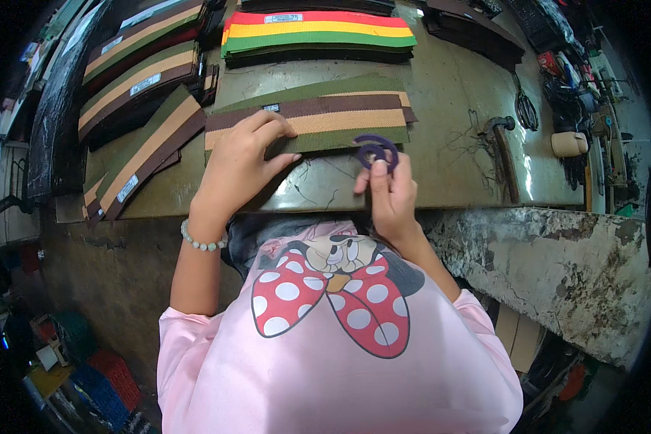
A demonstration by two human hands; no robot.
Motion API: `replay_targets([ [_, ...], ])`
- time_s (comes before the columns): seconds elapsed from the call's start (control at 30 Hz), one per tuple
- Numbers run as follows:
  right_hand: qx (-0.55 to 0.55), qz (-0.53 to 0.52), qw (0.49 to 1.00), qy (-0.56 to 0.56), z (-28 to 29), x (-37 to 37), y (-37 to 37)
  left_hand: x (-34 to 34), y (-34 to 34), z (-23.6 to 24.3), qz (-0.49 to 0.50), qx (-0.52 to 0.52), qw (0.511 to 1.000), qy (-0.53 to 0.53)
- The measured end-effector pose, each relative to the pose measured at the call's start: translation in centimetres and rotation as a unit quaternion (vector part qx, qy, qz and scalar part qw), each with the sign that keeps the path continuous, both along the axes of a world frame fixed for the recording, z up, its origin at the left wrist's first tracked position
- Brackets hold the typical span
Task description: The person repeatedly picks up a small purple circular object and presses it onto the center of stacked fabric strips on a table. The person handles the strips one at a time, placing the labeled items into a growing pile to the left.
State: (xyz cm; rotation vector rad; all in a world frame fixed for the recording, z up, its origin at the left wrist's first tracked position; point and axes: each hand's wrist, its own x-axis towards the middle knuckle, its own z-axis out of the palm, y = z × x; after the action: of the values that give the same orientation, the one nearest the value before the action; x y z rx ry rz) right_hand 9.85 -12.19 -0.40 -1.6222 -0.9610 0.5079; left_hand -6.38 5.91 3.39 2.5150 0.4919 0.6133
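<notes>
Just in front of me lie striped woven webbing strips [340, 123] in olive, brown and tan, stacked unevenly, with a small dark label near the left part. My left hand [246, 155] rests on their near left edge. Its fingers bend over the webbing, and its thumb stands apart from the index finger. At the near right end of the strips, my right hand [394, 195] holds a dark purple curled loop [375, 150] between thumb and fingers. The loop looks like a tool's handle, but its kind cannot be made out.
Stacks of similar striped webbing [141, 90] stand at the left, with a loose labelled strip [148, 155] slanting nearer. A red, yellow and green stack [318, 36] lies behind. To the right are a hammer [505, 155], coiled dark cord [526, 108] and loose threads on the metal table [456, 184].
</notes>
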Motion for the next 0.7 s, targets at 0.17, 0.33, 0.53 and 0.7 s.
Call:
replay_targets([
  [0.17, -0.048, 0.197, 0.977, -0.061, -0.2, -2.1, -0.5, -0.6, 0.7, 2.3, 0.035, 0.045, 0.997, -0.060],
  [0.33, -0.002, 0.308, 0.921, -0.237, -1.3, -5.1, 3.7, -8.9, 4.3, 7.8, 0.243, 0.295, 0.924, -0.028],
  [0.53, -0.106, 0.056, 0.978, -0.169, -1.2, 7.7, -4.3, -18.6, 12.1, 2.1, 0.439, 0.164, 0.877, 0.109],
  [0.7, -0.035, -0.291, 0.929, -0.225, 0.3, 18.5, -8.4, -11.3, 7.1, -2.7, 0.361, 0.167, 0.908, -0.134],
])
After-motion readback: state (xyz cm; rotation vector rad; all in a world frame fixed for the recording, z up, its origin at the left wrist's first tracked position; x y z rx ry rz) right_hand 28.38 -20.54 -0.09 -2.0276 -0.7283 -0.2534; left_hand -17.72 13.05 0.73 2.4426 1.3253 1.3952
